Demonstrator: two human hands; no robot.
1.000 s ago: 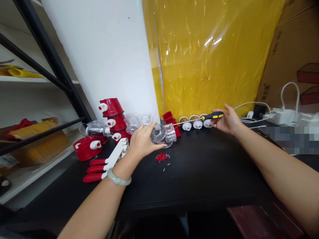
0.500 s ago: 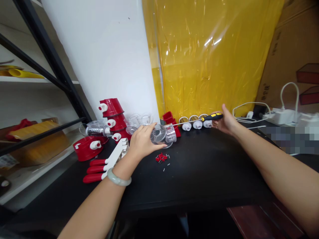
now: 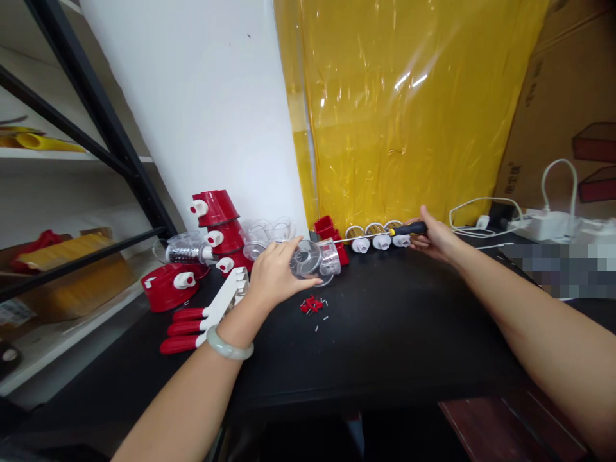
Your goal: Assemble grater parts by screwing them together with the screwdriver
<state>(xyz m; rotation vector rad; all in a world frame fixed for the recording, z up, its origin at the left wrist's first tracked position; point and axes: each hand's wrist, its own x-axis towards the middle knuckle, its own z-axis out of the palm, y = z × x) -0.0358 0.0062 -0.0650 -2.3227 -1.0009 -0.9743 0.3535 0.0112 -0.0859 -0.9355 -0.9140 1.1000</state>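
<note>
Screwdriver (image 3: 385, 233): we hold its black-and-yellow handle in our right hand (image 3: 436, 240), fingers wrapped round it, near the table's far edge; the thin shaft points left toward the clear part.
Clear plastic drum housing (image 3: 315, 260): lies on its side toward the far edge of the black table (image 3: 409, 333), with a red piece at its right end; the screwdriver tip reaches that end, though we cannot tell if it touches.
Left hand (image 3: 274, 273): we lay it over the housing's left end, fingers curled on the clear rim and thumb beneath, pinning it to the table.
Small red clips and screws (image 3: 314, 305): scattered on the table just in front of the housing.
Three white-capped drums (image 3: 380, 237): lined up along the far edge, under the screwdriver shaft.
Red stacked bodies (image 3: 219, 224): stand at the far left corner.
Red-and-white handles (image 3: 205, 314): lie beside our left wrist, toward the left edge.
</note>
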